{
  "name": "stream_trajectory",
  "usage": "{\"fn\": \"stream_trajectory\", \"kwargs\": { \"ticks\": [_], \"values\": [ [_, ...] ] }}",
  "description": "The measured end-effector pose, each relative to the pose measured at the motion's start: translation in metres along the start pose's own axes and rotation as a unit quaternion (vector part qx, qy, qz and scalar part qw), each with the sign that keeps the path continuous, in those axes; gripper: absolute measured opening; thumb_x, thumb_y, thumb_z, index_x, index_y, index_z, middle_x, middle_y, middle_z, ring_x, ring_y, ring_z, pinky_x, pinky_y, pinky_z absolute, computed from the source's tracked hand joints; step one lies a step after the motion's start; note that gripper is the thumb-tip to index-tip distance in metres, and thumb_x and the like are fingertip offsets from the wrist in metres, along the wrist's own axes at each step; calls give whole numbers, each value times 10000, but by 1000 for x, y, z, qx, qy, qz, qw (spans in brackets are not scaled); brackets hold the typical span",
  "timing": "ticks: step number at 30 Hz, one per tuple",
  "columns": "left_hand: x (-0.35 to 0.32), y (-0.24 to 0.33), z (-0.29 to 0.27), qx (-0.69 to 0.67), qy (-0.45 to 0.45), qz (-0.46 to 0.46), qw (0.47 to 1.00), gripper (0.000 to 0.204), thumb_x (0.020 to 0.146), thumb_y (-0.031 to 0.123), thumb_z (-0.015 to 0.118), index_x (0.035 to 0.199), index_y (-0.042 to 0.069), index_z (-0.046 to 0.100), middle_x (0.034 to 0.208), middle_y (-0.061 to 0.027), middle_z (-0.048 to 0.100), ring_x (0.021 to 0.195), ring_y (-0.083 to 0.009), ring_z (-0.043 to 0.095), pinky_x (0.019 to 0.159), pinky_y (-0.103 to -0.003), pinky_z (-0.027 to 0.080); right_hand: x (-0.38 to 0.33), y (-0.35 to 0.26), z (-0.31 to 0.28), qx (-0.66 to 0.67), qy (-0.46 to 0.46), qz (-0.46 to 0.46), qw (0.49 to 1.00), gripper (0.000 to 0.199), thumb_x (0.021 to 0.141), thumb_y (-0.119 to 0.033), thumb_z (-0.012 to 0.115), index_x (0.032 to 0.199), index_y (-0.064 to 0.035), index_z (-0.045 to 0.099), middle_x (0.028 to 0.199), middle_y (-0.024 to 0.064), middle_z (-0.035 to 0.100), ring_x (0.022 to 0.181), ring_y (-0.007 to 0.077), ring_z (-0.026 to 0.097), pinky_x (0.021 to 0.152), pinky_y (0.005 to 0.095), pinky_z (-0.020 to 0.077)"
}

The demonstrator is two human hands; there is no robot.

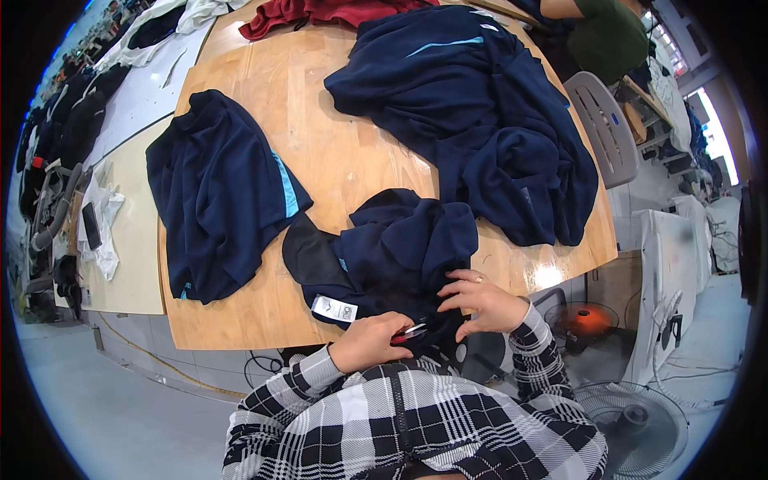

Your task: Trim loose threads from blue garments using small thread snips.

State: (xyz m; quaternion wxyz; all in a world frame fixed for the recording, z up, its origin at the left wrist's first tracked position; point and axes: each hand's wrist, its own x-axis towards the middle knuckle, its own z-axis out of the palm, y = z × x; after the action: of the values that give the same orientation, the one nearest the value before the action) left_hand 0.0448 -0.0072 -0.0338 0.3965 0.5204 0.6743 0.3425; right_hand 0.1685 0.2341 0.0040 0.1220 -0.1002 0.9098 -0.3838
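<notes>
A navy garment (408, 240) lies bunched at the table's near edge, with a black panel and a white printed label (334, 309) at its left. My left hand (370, 342) is closed around small thread snips (410, 334), red at the handle with a shiny metal tip, just beside the cloth. To the right, my right hand (484, 304) has its fingers spread at the garment's edge, the fingertips touching or just over the fabric. Some of the garment hangs over the edge in front of me, where dark folds blur together.
On the wooden table (296, 104) lie another navy garment (216, 192) with a light blue stripe, a large navy pile (496, 120) and red cloth (320, 11). A grey chair (604, 128) and a person in green stand beyond. Fans (632, 420) are at lower right.
</notes>
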Motion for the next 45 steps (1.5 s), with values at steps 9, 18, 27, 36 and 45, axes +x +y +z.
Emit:
{"fn": "stream_trajectory", "kwargs": {
  "ticks": [9,18,27,36,45],
  "values": [
    [0,23,-34,-156,276,-44,947,151,864,27,577,1014,11,586,976,-87,637,897,-196,619,754,-271,488,17,-24,-3,104,224,34,969,121,824,-118,656,873,-17,610,897,79,620,921,230,596,987,412,344],
    [20,23,-65,-382,232,43,893,232,919,42,515,1148,8,528,895,11,507,756,-42,443,701,-167,378,61,-34,32,509,325,74,794,110,899,-64,594,985,3,584,868,-25,555,741,30,478,683,157,391],
    [24,-9,-84,-265,277,69,921,114,901,32,551,1015,27,554,817,2,526,712,-55,480,658,-183,404,65,-39,1,475,108,150,860,339,774,-54,743,1071,36,605,941,34,653,866,72,586,781,208,476],
    [58,-10,-47,-425,226,32,876,103,924,41,520,1020,6,532,912,-12,548,821,-66,508,771,-202,431,80,-29,34,506,241,33,827,277,688,-48,776,942,21,688,1205,56,518,1152,138,439,956,278,371],
    [34,11,-64,-211,416,-10,884,187,870,127,645,996,-9,621,905,-53,573,765,-109,575,657,-247,475,87,-33,39,371,339,80,861,202,680,-29,777,865,1,700,762,8,543,695,106,514,653,215,422]
  ]
}}
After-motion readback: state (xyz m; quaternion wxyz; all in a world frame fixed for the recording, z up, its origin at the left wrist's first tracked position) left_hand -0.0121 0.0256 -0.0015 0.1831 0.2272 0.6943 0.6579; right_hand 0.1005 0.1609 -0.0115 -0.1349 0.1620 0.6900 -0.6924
